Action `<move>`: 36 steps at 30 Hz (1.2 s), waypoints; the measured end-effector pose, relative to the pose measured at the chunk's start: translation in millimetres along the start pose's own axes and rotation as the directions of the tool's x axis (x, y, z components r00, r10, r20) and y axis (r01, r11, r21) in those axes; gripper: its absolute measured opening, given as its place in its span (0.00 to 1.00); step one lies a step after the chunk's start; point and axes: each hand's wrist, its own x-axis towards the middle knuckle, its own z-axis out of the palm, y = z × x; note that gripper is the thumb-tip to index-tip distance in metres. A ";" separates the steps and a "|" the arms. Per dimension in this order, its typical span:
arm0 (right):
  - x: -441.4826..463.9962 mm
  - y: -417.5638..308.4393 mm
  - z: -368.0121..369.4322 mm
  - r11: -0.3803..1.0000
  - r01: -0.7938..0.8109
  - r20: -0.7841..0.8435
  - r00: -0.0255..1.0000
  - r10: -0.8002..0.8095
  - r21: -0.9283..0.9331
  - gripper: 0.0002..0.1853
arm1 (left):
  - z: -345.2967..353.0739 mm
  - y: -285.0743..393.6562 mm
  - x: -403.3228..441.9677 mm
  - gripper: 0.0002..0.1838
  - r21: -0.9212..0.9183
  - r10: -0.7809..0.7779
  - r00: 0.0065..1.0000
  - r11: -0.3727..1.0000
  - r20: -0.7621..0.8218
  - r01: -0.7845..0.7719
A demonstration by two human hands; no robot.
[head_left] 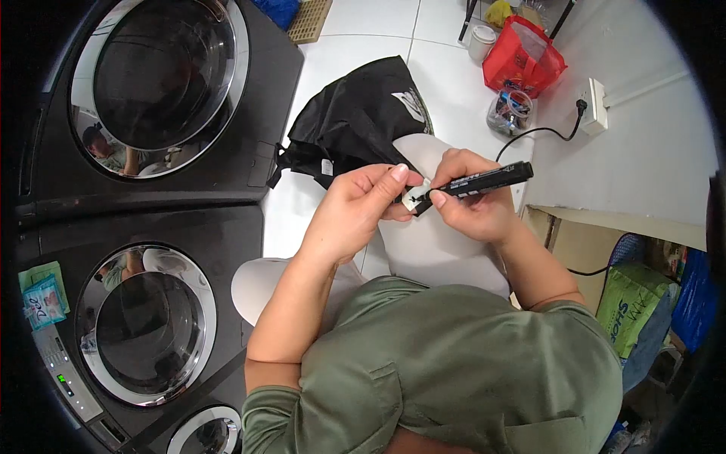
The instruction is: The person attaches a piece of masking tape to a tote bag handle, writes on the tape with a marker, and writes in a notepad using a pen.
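A black garment (355, 113) with a white print lies across my leg and hangs toward the white floor. My left hand (359, 204) pinches its edge, where a small white tag (414, 197) sticks out between thumb and fingers. A dark mark shows on the tag. In my right hand (476, 208) is a black marker (488, 180), held like a pen, its tip at the tag. The marker's rear end points up and to the right. The two hands are close together, with the tag between them.
Dark front-loading machines (253, 174) line the left side. At the upper right are a red bag (522, 60), a clear jar (508, 113), a white container (481, 42) and a wall socket (594, 106) with a black cable. A green bag (631, 306) stands at the right.
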 end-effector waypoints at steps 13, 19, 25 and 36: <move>-8.1 6.1 0.0 0.994 -0.028 -0.091 0.995 0.038 0.104 0.07 | -0.6 -3.1 1.1 0.20 -0.024 -0.004 1.000 1.000 -0.012 0.003; -8.1 5.1 -0.5 0.997 -0.065 -0.070 0.995 0.068 0.051 0.07 | 0.1 -2.3 0.2 0.19 -0.020 -0.003 1.000 1.000 -0.019 0.003; -6.2 -1.0 -1.5 0.997 -0.064 -0.046 0.997 0.066 0.039 0.07 | 0.6 -3.5 1.0 0.20 -0.011 0.005 1.000 1.000 -0.017 -0.006; -7.5 8.3 -1.5 0.994 -0.067 -0.108 0.991 0.077 0.091 0.07 | 0.1 -5.0 1.7 0.20 -0.012 0.008 1.000 1.000 -0.010 -0.008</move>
